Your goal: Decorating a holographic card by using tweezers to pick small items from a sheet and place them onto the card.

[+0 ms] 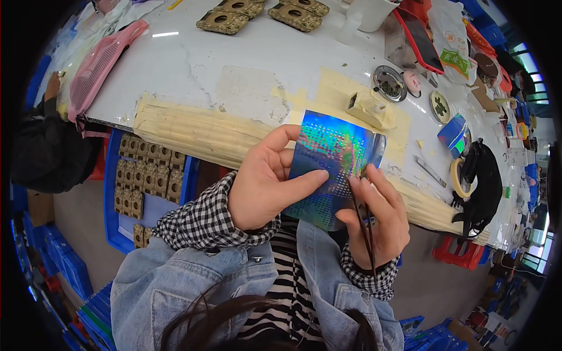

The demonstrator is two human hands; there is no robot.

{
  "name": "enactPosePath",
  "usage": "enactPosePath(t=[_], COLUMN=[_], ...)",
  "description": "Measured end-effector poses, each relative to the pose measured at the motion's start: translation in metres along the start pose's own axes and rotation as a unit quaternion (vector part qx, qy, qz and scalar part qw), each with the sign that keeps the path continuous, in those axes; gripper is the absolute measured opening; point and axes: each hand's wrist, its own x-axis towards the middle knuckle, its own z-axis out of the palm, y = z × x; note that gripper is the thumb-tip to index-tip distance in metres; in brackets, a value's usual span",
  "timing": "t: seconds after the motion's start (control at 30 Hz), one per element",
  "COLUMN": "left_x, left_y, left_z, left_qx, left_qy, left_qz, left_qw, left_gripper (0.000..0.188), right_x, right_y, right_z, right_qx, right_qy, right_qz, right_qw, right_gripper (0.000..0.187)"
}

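- Head view: the left hand (263,184) is curled closed around the left edge of a shiny holographic sheet (336,167), thumb laid across the face and fingers behind, holding it up in front of the chest, just short of the desk (246,70) edge
- The right hand (374,213) presses its fingertips on the sheet's lower right part and is closed on a thin dark tool, seemingly tweezers (364,225), which run down across the palm toward the wrist; whether the tips touch the sheet I cannot tell
- The step in hand looks like picking small pieces off the dotted sheet; I judge it mid-way, as rows of dots show across the lower half
- The next move seems to call for a steady left-hand grip so the sheet stays flat, and a fine, shallow approach of the tool tips so the foil is not creased
- Containers: left of and below the left hand, a blue tray (149,187) under the desk holds rows of tan blocks with round holes (143,175)
- Beyond the right hand, a small cream box (367,108) sits on the taped desk; farther right, a round metal dish (389,83) holds dark bits and a smaller round dish (440,106) holds something green
- Far beyond both hands, a white cup (374,13) stands near the far edge; its contents are hidden
- A tape roll (459,178) lies right of the right hand
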Motion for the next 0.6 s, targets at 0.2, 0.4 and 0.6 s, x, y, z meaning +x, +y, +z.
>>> enactPosePath(t=[0.2,0.4,0.6], left_x=[0.0016,0.0029,0.0038], left_y=[-0.0003,-0.0009,-0.0035], left_z=[0.004,0.0031,0.003], left_qx=[0.014,0.018,0.03], left_qy=[0.001,0.004,0.004], left_qz=[0.008,0.009,0.023], left_qw=[1.0,1.0,0.999], left_gripper=[0.046,0.045,0.045], right_x=[0.0006,0.0014,0.0027], right_y=[0.0042,0.007,0.008], right_z=[0.0012,0.0006,0.0011], right_qx=[0.023,0.03,0.041], right_qy=[0.002,-0.015,-0.018], right_qz=[-0.046,-0.042,-0.043], right_qw=[0.999,0.999,0.998], right_gripper=[0.033,0.037,0.042])
